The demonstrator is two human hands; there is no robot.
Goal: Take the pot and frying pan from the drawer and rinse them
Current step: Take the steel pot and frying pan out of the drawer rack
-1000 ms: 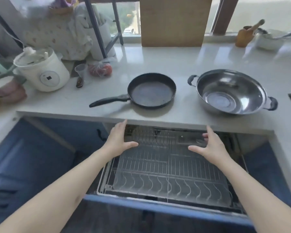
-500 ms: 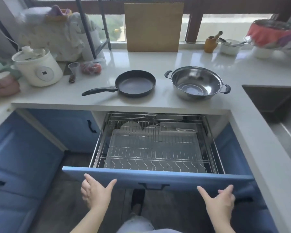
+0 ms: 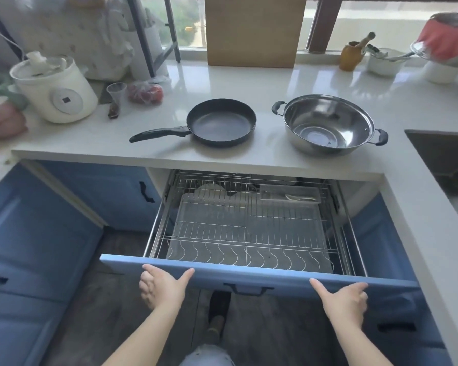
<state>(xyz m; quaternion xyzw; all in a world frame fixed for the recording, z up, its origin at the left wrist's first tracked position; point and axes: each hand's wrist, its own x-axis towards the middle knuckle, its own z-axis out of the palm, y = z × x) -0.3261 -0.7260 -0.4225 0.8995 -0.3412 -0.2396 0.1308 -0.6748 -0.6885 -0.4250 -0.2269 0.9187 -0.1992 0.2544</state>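
- The frying pan [image 3: 221, 122] sits flat on the white counter [image 3: 249, 80], open side up, its long axis running left-right with the black handle pointing left and slightly toward the near edge.
- The pot [image 3: 328, 124], a shiny steel one with two black side handles, stands upright just to the right of the frying pan, apart from it; one handle points far-left, the other near-right.
- The drawer [image 3: 259, 276] is pulled out below the counter, directly under the two pieces of cookware. Its wire rack [image 3: 249, 228] holds a clear tray, some white plates at the far end and a small box with a white spoon [image 3: 300, 198] at the far right.
- On the counter to the left stand a white cooker [image 3: 56, 93], a clear cup [image 3: 116, 91] and a bag of red fruit [image 3: 146, 93]. A cutting board [image 3: 254, 30] leans against the window behind the frying pan, and a wooden jar [image 3: 351, 55] and a white bowl [image 3: 385, 63] stand far right. The sink [image 3: 444, 159] opens at the right edge.
- The left hand [image 3: 161, 286] presses against the blue drawer front near its left end, fingers straight and thumb spread out.
- The right hand [image 3: 344, 299] is at the front's right part, thumb out and fingers loosely bent, gripping nothing.
- Both pan and pot lie well beyond the hands, across the whole open drawer.
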